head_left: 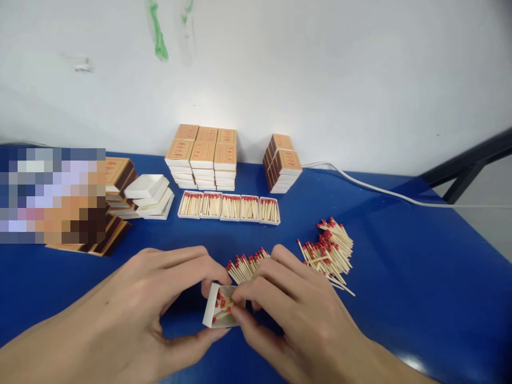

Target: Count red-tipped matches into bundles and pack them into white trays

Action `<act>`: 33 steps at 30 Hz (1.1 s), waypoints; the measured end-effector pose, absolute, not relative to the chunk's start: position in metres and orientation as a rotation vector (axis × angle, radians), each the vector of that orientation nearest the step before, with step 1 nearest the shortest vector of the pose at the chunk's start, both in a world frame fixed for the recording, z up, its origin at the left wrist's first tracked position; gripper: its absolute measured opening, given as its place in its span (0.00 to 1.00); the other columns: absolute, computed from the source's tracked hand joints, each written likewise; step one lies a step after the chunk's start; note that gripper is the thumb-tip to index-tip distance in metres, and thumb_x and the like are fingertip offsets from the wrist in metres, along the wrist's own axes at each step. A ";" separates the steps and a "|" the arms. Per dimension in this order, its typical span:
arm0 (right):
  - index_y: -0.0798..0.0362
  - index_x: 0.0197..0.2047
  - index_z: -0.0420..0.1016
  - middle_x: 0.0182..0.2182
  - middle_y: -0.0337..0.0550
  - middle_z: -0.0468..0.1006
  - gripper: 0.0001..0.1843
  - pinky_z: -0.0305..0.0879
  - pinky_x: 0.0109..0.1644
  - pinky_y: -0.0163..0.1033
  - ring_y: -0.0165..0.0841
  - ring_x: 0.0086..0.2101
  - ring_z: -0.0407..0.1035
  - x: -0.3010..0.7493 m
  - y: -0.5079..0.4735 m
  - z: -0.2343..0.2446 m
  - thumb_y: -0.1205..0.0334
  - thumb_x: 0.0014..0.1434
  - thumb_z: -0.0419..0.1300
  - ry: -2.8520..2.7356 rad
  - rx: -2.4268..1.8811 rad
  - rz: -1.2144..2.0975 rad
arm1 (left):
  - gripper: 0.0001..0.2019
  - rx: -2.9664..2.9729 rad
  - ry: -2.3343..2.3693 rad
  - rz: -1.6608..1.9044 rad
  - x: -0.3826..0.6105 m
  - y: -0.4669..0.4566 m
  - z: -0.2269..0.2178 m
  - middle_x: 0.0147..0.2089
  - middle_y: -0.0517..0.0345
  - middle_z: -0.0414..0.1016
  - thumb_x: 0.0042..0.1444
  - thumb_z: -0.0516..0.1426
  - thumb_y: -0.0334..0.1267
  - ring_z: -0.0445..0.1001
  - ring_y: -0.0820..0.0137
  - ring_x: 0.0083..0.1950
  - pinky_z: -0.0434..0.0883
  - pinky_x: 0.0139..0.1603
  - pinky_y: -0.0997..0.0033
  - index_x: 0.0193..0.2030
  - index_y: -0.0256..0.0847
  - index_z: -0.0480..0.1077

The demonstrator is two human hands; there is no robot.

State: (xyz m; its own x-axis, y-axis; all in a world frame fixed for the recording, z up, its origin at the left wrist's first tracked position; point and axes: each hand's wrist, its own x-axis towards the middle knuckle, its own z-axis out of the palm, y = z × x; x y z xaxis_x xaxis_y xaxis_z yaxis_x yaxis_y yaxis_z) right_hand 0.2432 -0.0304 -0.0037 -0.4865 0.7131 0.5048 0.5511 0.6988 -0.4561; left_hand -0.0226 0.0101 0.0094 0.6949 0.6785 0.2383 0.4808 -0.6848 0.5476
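Note:
Between thumb and fingers, my left hand (pixel 160 304) grips a white matchbox tray (pixel 210 306), tilted so that its inside faces me. Several red-headed matches (pixel 223 305) lie in it. The fingertips of my right hand (pixel 288 298) are closed at the tray's right side, pinching matches there; how many is hidden by the fingers. Just behind the tray, a small pile of loose matches (pixel 247 265) rests on the blue table (pixel 408 277), partly covered by my right hand. A bigger heap of matches (pixel 332 250) lies to the right.
A row of match-filled trays (pixel 231 208) stands mid-table. Behind it are stacked matchboxes (pixel 204 154) and a smaller stack (pixel 282 162). Empty white trays (pixel 150 194) and matchbox sleeves (pixel 120 176) sit at left, beside a pixelated patch. A white cable (pixel 372 192) runs along the wall.

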 end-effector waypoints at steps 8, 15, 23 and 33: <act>0.51 0.45 0.83 0.35 0.39 0.85 0.07 0.75 0.51 0.45 0.34 0.35 0.72 0.242 -0.033 0.001 0.68 0.79 0.68 -2.186 -1.111 0.286 | 0.09 2.381 0.886 0.500 -0.022 0.008 0.009 0.46 0.66 0.86 0.72 0.69 0.40 0.82 0.76 0.36 0.75 0.32 0.74 0.56 0.52 0.79; 0.48 0.49 0.82 0.29 0.31 0.79 0.04 0.74 0.43 0.42 0.32 0.29 0.74 0.250 -0.028 0.013 0.65 0.80 0.65 -2.008 -1.367 0.197 | 0.11 2.363 0.898 0.505 -0.023 0.009 0.014 0.47 0.65 0.85 0.69 0.71 0.41 0.82 0.76 0.35 0.77 0.33 0.74 0.55 0.52 0.79; 0.46 0.35 0.75 0.27 0.39 0.75 0.20 0.57 0.28 0.45 0.40 0.25 0.73 0.263 -0.021 0.006 0.45 0.76 0.69 -2.131 -1.739 -0.249 | 0.16 2.440 0.837 0.397 -0.021 -0.001 0.009 0.54 0.66 0.85 0.64 0.74 0.40 0.86 0.72 0.43 0.78 0.44 0.67 0.55 0.55 0.79; 0.45 0.41 0.77 0.32 0.40 0.82 0.06 0.63 0.28 0.44 0.39 0.29 0.78 0.263 -0.027 0.005 0.59 0.74 0.66 -2.166 -1.658 -0.114 | 0.20 2.382 0.816 0.412 -0.019 0.000 0.009 0.48 0.73 0.84 0.57 0.76 0.32 0.87 0.74 0.44 0.74 0.45 0.67 0.52 0.54 0.78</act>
